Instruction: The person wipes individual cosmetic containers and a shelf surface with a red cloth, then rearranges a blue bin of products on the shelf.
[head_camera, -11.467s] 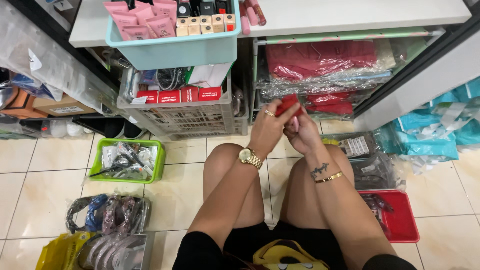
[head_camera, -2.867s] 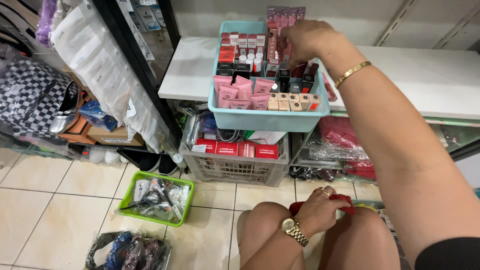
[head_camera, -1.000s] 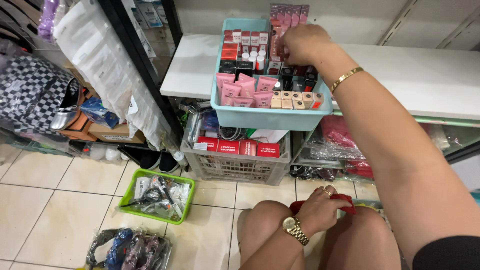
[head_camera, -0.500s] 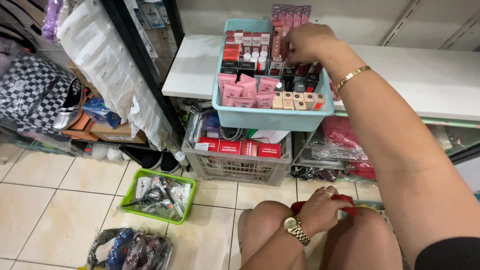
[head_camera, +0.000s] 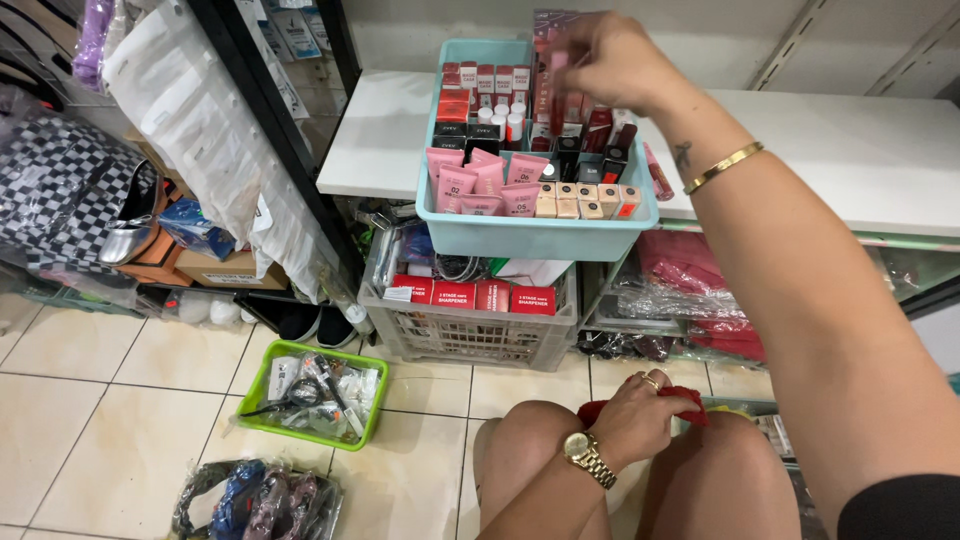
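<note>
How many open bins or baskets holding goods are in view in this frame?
3. A light blue bin on the white shelf, under the right hand; a grey crate on the floor below it; a green basket further left. More may be hidden.

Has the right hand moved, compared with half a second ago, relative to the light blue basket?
Yes. The right hand has shifted slightly left along the back row of the light blue basket, now holding a blurred pink package over the basket's middle.

Head camera looks steeply down, close over knees, basket (head_camera: 537, 237) and floor.
</note>
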